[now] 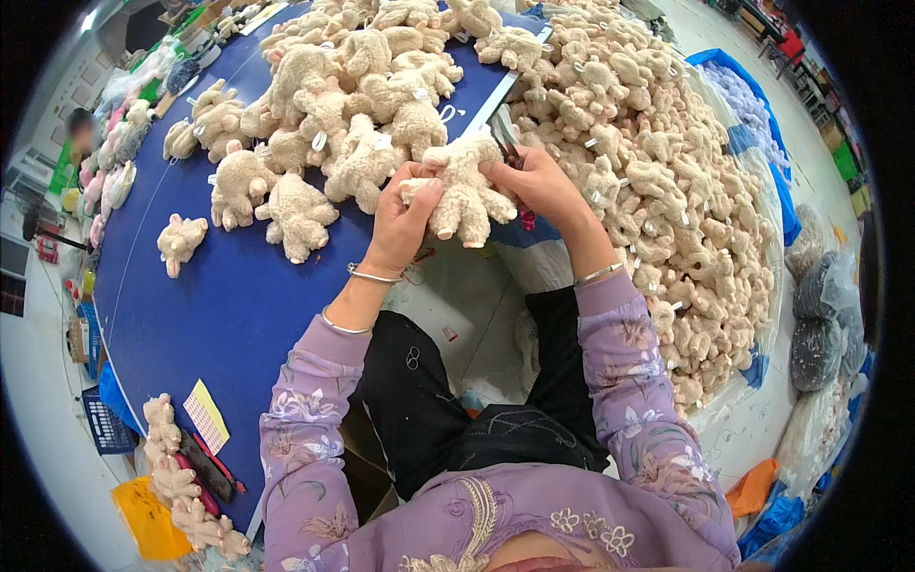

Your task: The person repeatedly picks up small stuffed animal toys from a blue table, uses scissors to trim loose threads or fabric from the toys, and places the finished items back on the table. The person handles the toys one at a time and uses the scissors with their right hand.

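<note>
A cream fleecy plush toy animal point(464, 195) hangs between my two hands in front of the table edge, its stubby limbs pointing down. My left hand point(402, 221) is closed on one side of it, with thumb and fingers pinching the fabric. On the other side, my right hand point(545, 191) presses its thumb against the toy. Dark metal thread snips point(508, 145) stick out of the fingers of that same hand, their tips pointing up and away from me. Just beyond lies a heap of similar plush toys point(319, 95) on the blue table point(191, 315).
At my right rises a large pile of the same toys point(658, 191) with white tags. One toy point(181, 243) lies alone at the table's left. A phone-like dark object point(207, 467) and a yellow-edged paper sheet point(206, 417) lie lower left. Clear plastic sacks point(829, 296) stand far right.
</note>
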{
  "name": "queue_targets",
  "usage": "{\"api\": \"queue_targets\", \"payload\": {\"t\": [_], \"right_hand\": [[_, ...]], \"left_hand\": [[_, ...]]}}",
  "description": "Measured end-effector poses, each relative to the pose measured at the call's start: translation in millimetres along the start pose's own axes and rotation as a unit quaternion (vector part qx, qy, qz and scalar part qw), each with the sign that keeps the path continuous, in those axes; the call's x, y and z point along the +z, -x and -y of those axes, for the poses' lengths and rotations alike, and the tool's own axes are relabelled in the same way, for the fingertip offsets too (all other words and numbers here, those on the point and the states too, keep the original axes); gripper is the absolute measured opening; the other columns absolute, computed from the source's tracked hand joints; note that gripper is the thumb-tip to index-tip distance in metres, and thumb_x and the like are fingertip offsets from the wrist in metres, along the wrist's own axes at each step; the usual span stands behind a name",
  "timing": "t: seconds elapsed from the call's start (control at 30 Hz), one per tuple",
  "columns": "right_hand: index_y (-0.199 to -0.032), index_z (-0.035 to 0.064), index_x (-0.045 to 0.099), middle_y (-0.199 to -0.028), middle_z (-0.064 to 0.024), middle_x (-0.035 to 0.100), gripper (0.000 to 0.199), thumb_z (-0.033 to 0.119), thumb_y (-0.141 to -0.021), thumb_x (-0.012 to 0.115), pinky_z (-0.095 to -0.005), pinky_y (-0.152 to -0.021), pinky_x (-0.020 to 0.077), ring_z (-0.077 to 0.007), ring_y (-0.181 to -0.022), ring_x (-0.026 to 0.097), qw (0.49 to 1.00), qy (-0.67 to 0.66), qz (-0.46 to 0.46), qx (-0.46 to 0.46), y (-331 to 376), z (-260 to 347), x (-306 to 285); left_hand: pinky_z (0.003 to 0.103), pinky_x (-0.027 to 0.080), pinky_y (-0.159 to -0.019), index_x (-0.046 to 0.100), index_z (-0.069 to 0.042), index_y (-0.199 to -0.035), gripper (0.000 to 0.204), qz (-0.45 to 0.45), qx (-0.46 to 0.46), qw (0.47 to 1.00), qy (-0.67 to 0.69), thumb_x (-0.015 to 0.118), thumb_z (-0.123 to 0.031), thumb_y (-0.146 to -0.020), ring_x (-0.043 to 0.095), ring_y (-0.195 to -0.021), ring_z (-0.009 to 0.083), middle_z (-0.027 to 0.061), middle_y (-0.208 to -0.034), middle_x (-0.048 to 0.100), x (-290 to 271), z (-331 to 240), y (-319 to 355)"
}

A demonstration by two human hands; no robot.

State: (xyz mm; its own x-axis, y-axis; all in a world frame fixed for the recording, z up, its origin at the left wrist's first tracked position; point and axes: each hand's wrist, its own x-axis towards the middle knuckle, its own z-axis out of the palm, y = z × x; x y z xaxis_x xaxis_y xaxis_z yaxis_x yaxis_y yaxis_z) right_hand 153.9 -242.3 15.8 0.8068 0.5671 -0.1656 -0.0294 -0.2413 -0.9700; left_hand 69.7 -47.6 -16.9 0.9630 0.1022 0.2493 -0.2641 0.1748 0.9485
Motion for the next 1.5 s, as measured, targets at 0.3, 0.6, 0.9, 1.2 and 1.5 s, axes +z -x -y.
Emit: {"api": "queue_targets", "payload": {"t": [0.3, 0.6, 0.9, 1.2, 1.5], "right_hand": [[-0.091, 0.0012, 0.063, -0.076, -0.0039, 0.061, 0.017, 0.016, -0.084, 0.068, -0.0265, -0.059, 0.0429, -0.0093, -0.065, 0.051, 0.954, 0.047, -0.176, -0.238, 11, 0, 18], [-0.091, 0.0034, 0.065, -0.085, -0.0121, 0.061, 0.013, 0.012, -0.080, 0.065, -0.0380, -0.067, 0.0494, -0.0325, -0.076, 0.062, 0.923, 0.192, -0.117, -0.311, 7, -7, 30], [-0.088, -0.0021, 0.061, -0.072, -0.0049, 0.060, 0.019, 0.017, -0.091, 0.059, -0.0283, -0.060, 0.0449, -0.0103, -0.064, 0.051, 0.976, -0.008, -0.090, -0.198, 14, -3, 17], [-0.086, 0.0024, 0.061, -0.065, 0.0022, 0.051, 0.027, 0.025, -0.096, 0.053, -0.0222, -0.052, 0.0352, -0.0056, -0.058, 0.043, 0.986, -0.102, -0.051, -0.121, 14, -3, 4], [-0.089, -0.0025, 0.065, -0.068, -0.0143, 0.062, 0.031, 0.028, -0.085, 0.066, -0.0318, -0.058, 0.0447, -0.0146, -0.059, 0.055, 0.970, 0.167, 0.007, -0.176, 24, 5, -10]], "left_hand": [[0.018, 0.046, -0.064, 0.059, -0.001, -0.103, 0.017, -0.062, -0.014, 0.997, -0.054, 0.063, -0.010, -0.090, 0.054, -0.077, 0.0027, -0.0005, -0.090, 0.062, 1, 5, -4], [0.020, 0.046, -0.071, 0.056, -0.001, -0.099, 0.014, 0.007, 0.011, 0.993, -0.117, 0.063, -0.008, -0.090, 0.051, -0.081, 0.0033, 0.0033, -0.103, 0.062, 0, 10, -4], [0.021, 0.046, -0.070, 0.055, -0.002, -0.095, 0.013, 0.012, -0.031, 0.988, -0.150, 0.063, -0.009, -0.089, 0.052, -0.079, 0.0044, 0.0028, -0.092, 0.061, 1, 6, -2], [0.020, 0.043, -0.066, 0.054, -0.002, -0.093, 0.012, -0.014, -0.020, 0.995, -0.100, 0.063, -0.009, -0.089, 0.048, -0.073, 0.0029, -0.0004, -0.086, 0.058, 5, 3, -4], [0.021, 0.044, -0.069, 0.055, -0.001, -0.095, 0.014, -0.024, -0.015, 0.993, -0.116, 0.064, -0.009, -0.088, 0.050, -0.078, 0.0039, 0.0013, -0.095, 0.060, 1, 9, -4]]}}
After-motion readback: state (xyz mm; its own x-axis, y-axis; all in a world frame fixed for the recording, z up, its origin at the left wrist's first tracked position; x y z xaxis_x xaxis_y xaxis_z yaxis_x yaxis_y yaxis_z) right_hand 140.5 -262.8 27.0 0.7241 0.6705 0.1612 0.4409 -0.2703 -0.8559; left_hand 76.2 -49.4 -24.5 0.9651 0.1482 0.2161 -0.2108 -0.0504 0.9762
